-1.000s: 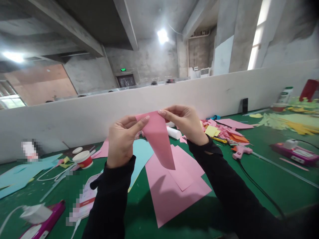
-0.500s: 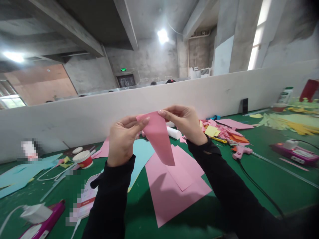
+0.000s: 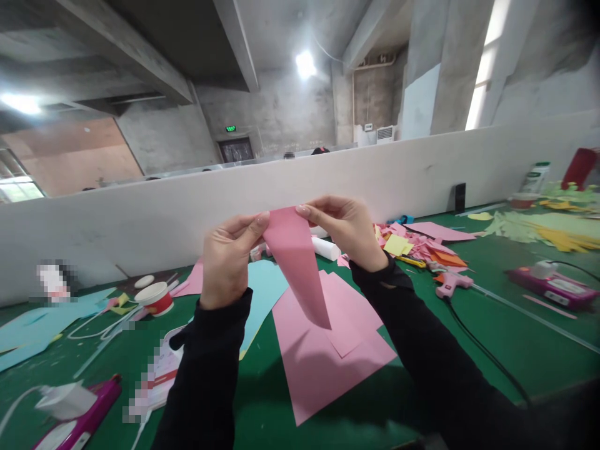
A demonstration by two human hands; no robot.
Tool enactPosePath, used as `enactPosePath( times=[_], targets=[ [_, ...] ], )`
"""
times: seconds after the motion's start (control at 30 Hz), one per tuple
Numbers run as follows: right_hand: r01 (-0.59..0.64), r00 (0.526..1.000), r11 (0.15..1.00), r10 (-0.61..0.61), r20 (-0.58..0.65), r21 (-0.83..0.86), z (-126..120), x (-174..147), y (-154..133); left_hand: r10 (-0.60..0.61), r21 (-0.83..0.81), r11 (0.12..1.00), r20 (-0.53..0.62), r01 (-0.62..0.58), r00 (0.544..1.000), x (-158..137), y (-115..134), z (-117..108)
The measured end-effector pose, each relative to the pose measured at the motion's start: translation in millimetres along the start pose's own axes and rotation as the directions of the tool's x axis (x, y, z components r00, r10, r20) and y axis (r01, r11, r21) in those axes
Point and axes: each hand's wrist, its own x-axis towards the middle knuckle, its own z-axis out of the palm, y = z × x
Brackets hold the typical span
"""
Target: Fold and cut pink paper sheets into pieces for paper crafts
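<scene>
Pink paper strip (image 3: 298, 265), one: aloft over pink sheets (image 3: 323, 389) on tabletop (image 3: 262, 403); long axis slanting down and rightward from its top edge. Left hand (image 3: 226, 262): fingers pinched together on upper left corner. Right hand (image 3: 349, 230): likewise, upper right (nearer the free end).

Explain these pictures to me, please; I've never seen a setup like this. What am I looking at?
There is no robot: these are a person's own bare hands, seen from a camera worn on the head, looking forward and down. The left hand and right hand pinch the upper edge of a pink paper strip, which hangs down between them. Below it, on a green table, lie pink sheets and a blue sheet. Pink scraps and a glue gun are to the right; a paper cup stands to the left.
</scene>
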Motion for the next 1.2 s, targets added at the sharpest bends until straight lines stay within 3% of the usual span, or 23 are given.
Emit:
enactPosePath(
  times=[0.43,0.7,1.2],
  targets=[
    [-0.034,0.999,0.999,0.034,-0.003,0.039,1,0,0,0.02,-0.021,1.0,0.042,-0.019,0.999,0,1,1],
    [-0.048,0.999,0.996,0.049,-0.016,0.07,2,-2,-3,-0.156,0.081,0.986,0.182,0.144,0.971,4,-2,-8],
    [-0.205,0.978,0.957,0.207,0.01,0.206,8,-1,-2,-0.192,0.126,0.975,0.068,0.182,0.979,6,-1,-10]
  ],
)
